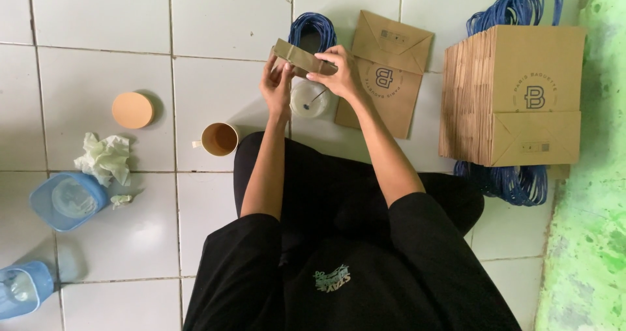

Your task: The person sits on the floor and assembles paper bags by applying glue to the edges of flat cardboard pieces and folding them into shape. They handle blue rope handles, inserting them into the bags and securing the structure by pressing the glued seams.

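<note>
— Head view: what do the fingers hold?
— Both hands grip a folded brown paper bag point(301, 58) above the tiled floor point(215, 90); right hand point(339, 73) pinches its end from above, left hand point(277, 86) closes on it from below.
— Under them?
— A clear round tub point(309, 100), contents unclear.
— Containers around?
— A mug point(218, 139) of brown liquid left, a blue tub point(67, 201) holding something clear, a stack of bags point(512, 93) right.
</note>
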